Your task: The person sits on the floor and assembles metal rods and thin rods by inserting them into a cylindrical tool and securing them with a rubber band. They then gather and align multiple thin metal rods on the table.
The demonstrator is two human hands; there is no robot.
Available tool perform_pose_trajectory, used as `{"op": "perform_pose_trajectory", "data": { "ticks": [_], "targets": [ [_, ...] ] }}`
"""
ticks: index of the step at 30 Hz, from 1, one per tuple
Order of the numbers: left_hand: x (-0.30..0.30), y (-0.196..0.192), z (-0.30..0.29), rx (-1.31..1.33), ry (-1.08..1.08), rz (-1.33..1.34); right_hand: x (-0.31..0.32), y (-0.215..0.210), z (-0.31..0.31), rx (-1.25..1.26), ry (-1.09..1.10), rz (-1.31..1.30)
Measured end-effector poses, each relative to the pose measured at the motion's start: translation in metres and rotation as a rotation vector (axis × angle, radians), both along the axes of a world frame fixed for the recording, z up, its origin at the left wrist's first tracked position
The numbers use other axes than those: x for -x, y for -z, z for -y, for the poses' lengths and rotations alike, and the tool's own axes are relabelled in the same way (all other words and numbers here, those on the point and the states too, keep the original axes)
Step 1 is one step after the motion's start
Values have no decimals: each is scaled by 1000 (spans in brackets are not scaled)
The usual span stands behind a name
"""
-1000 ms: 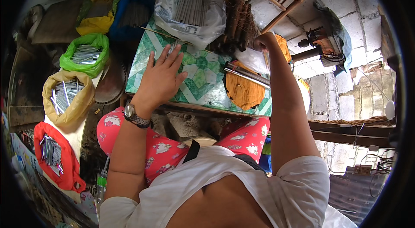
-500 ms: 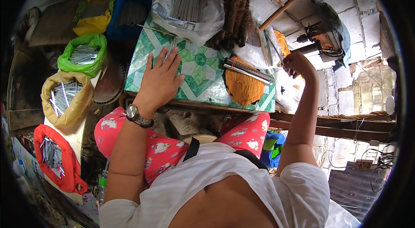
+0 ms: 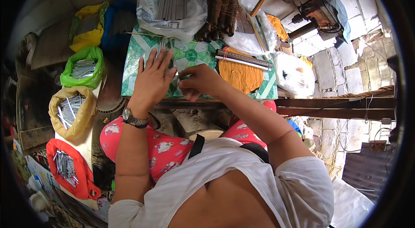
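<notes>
My left hand lies flat on the green-and-white patterned tabletop, fingers spread. Its fingertips touch or cover the near ends of a few thin metal rods. Just to its right, my right hand hovers low over the table's near edge with fingers curled in; what they hold, if anything, is hidden. Beyond the hands, a clear plastic bag holds many grey metal rods. To the right, a metal ruler and a shiny tube rest on an orange cloth.
Rod-filled bags line the left: green, tan and red, with yellow and blue ones behind. Brown rusty tubes stand at the table's back. A white plastic bag sits off its right end, below a power tool.
My right hand has come from the white bags at the right across to beside my left hand. The left hand stays flat on the table. The view has shifted slightly.
</notes>
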State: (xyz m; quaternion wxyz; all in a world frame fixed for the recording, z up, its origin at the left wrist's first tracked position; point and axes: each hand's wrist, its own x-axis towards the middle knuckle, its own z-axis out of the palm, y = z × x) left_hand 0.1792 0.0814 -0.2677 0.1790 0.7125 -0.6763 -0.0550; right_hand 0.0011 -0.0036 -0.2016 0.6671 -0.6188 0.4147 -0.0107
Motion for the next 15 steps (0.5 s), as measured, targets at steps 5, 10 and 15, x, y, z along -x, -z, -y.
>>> {"op": "perform_pose_trajectory", "data": {
  "ticks": [5,10,15],
  "targets": [
    [-1,0,-2,-21,21,28,28,-9,18,163,28,126],
    [-1,2,0,4,30,-17,173,-36,136,830,557,130],
    [-1,2,0,8,32,34,333,13,206,1333,525,-970]
  ]
}}
